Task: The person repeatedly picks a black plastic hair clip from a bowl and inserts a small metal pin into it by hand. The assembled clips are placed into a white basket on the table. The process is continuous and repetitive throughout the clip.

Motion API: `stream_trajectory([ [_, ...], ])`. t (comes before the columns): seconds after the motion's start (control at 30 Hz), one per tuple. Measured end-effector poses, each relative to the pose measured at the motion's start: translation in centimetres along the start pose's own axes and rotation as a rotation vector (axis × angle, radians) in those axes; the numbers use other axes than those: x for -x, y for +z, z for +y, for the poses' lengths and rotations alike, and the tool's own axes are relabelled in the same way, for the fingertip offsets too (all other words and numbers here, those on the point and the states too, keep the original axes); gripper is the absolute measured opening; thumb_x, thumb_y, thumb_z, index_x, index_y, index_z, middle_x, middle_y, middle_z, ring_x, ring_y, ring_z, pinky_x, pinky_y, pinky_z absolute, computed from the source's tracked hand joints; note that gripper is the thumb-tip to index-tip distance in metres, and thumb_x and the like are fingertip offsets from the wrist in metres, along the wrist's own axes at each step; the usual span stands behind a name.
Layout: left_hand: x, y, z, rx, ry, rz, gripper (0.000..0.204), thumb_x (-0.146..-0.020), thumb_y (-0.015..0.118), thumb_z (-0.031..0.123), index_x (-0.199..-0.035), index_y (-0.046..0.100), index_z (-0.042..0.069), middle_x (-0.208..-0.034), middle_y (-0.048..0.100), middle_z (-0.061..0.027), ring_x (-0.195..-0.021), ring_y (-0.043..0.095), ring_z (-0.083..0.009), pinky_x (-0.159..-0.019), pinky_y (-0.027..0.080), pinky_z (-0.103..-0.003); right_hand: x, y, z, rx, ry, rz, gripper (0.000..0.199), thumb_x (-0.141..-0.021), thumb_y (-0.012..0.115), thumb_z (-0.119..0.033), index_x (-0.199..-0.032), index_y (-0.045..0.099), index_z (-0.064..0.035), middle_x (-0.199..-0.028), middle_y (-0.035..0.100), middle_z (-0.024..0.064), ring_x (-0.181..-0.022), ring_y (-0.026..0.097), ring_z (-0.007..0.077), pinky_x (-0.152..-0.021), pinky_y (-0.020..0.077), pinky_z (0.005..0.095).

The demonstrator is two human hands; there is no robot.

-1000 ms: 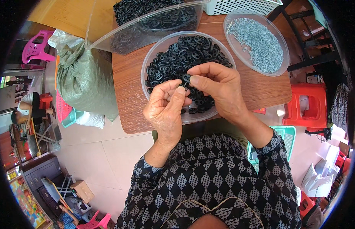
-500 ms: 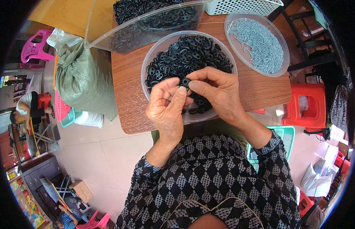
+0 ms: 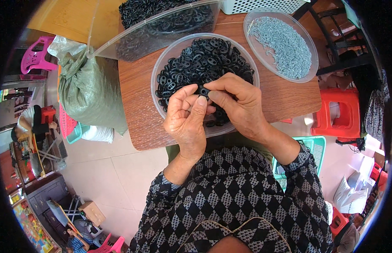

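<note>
Between my two hands is a small black plastic piece with holes (image 3: 203, 91), held over a round clear tub (image 3: 156, 69) heaped with similar black pieces (image 3: 194, 63). My left hand (image 3: 186, 116) pinches its near side with thumb and fingertips. From the other side, the thumb and forefinger of my right hand (image 3: 238, 103) close on the same piece. Whether a screw sits in it is hidden by my fingers. To the right of the tub lies a shallow clear round tray (image 3: 250, 31) of small silvery screws (image 3: 284, 48).
A large clear bin (image 3: 151, 31) of black pieces stands at the far left of the wooden table (image 3: 139, 114), beside a white perforated basket (image 3: 263, 6). A green sack (image 3: 92, 90) is left of the table, a red stool (image 3: 337, 114) right, and a green basket (image 3: 316, 154) near my right elbow.
Both hands keep their grip on the black piece, with only slight finger shifts. The whole view has moved a little, so the table and tub appear slightly farther left.
</note>
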State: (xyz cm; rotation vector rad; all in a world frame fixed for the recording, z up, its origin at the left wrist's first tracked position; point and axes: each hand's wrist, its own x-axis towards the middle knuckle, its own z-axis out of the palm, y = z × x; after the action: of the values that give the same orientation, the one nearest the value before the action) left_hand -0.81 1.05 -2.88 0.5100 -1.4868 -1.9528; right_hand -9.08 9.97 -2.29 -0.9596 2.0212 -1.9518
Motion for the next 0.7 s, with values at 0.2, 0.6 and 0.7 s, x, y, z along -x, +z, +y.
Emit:
stream_trajectory([
  [0.2, -0.1, 0.1, 0.4, -0.034, -0.008, -0.080, 0.029, -0.088, 0.054, 0.001, -0.116, 0.052, -0.004, -0.079, 0.061, -0.0057, -0.064, 0.057, -0.0090, -0.059, 0.050, -0.020, 0.4, -0.2, -0.1, 0.044, -0.061, 0.021, 0.015, -0.074, 0.061, 0.003, -0.089, 0.063, 0.0007, -0.076, 0.058, 0.0079, -0.071, 0.055, 0.0181, -0.063, 0.0443, 0.0289],
  [0.6, -0.2, 0.5, 1.4, 0.016, -0.074, -0.021, 0.024, -0.087, 0.057, 0.005, -0.110, 0.058, -0.004, -0.080, 0.062, -0.0048, -0.065, 0.055, -0.0072, -0.058, 0.047, -0.019, 0.8, -0.7, -2.0, 0.075, 0.025, -0.051, 0.028, -0.068, 0.066, 0.001, -0.095, 0.059, 0.0013, -0.076, 0.055, 0.0085, -0.071, 0.053, 0.0222, -0.063, 0.0438, 0.0316],
  [0.7, -0.4, 0.8, 1.8, -0.012, -0.077, -0.038, 0.024, -0.087, 0.056, 0.005, -0.110, 0.059, -0.004, -0.082, 0.063, -0.0047, -0.066, 0.055, -0.0069, -0.059, 0.047, -0.018, 0.4, -0.9, -1.6, 0.203, -0.166, -0.054, 0.030, -0.066, 0.067, 0.000, -0.095, 0.059, 0.0021, -0.077, 0.055, 0.0095, -0.071, 0.053, 0.0235, -0.062, 0.0440, 0.0324],
])
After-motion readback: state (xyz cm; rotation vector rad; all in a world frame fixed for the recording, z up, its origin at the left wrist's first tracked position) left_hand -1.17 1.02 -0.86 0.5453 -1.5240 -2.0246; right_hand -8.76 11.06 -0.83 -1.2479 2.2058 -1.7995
